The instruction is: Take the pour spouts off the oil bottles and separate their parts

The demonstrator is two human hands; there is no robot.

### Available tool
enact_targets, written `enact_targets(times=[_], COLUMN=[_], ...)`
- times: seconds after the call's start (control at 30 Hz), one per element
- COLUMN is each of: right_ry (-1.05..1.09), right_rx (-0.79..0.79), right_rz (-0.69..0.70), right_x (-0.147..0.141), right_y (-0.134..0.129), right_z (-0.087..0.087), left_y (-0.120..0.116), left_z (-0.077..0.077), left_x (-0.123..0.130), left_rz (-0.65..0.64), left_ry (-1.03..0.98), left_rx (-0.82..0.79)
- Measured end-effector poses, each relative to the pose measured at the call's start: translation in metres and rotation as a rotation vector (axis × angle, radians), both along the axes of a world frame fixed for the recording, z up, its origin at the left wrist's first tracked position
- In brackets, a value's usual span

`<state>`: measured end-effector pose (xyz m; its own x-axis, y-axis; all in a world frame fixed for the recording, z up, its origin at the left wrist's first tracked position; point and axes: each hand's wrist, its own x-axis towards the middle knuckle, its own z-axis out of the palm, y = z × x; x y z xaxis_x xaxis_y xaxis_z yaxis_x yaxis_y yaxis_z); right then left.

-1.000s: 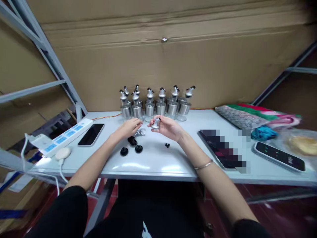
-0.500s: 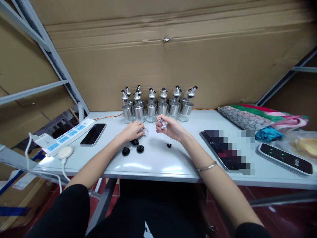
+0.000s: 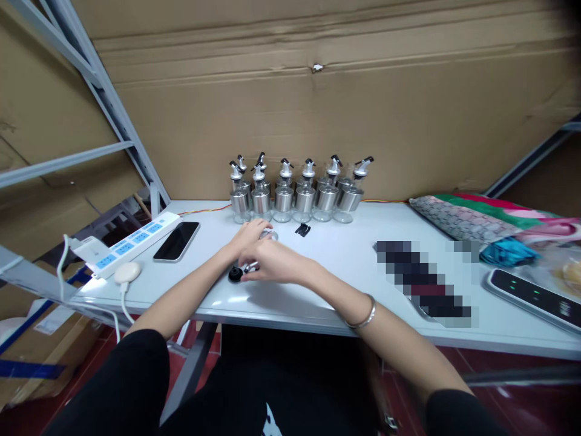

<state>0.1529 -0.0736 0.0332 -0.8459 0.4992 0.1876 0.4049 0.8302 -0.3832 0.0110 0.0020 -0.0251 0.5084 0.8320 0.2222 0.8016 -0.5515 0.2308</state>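
My left hand [image 3: 250,234] lies low over the table, fingers stretched out and partly covered by my right hand. Beside its fingertips is a small clear and silvery piece [image 3: 273,235]. My right hand [image 3: 275,260] crosses in front of the left, thumb and fingers closed on a small silver pourer part [image 3: 251,266]. Just left of that part a round black stopper [image 3: 235,274] rests on the table. A few small black pieces [image 3: 302,229] lie farther back. Anything directly beneath my hands is hidden.
Several glass-and-steel oil bottles [image 3: 284,200] with pourer tops stand along the cardboard wall [image 3: 272,109]. At left are a phone [image 3: 177,241], a power strip [image 3: 136,245] and a white round charger [image 3: 128,272]. A blurred-out device [image 3: 422,278], bags [image 3: 508,224] and a display device [image 3: 535,300] are at right.
My right hand has moved left and down, from in front of the bottles to beside the black stopper. The left hand stays nearly in place. The view has shifted slightly.
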Motion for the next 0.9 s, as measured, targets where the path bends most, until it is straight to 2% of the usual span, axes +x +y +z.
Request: enact_targets(times=[0.13,0.27,0.33,0.4,0.5,0.57,0.67,0.77,0.9], right_ry=[-0.135,-0.173,-0.111,0.033,0.210,0.217,0.103,0.027,0.019], right_rx=[0.251,0.324,0.255,0.081,-0.089,-0.094,-0.091,-0.038,-0.013], right_rz=[0.030,0.081,0.093,0.111,-0.047,-0.134,-0.169,-0.215,-0.247], right_x=[-0.023,-0.033,-0.025,-0.010,0.015,0.024,0.024,0.013,0.005], right_y=[-0.011,-0.010,-0.006,0.001,0.017,0.028,0.035,0.032,0.027], right_z=[-0.014,-0.027,-0.022,-0.011,0.002,0.001,-0.014,-0.027,-0.031], left_y=[0.004,0.001,-0.001,-0.003,-0.006,-0.008,-0.010,-0.009,-0.009], left_z=[-0.008,-0.007,-0.003,0.002,0.009,0.012,0.013,0.011,0.010], left_x=[0.002,0.003,0.003,0.002,0.000,0.000,0.002,0.004,0.004], left_rz=[0.040,0.017,0.030,0.053,0.038,0.034,0.078,0.131,0.187], left_ry=[-0.125,-0.136,-0.124,-0.112,-0.093,-0.106,-0.174,-0.265,-0.368], left_rx=[-0.027,-0.062,-0.069,-0.050,-0.005,0.013,0.024,0.061,0.139])
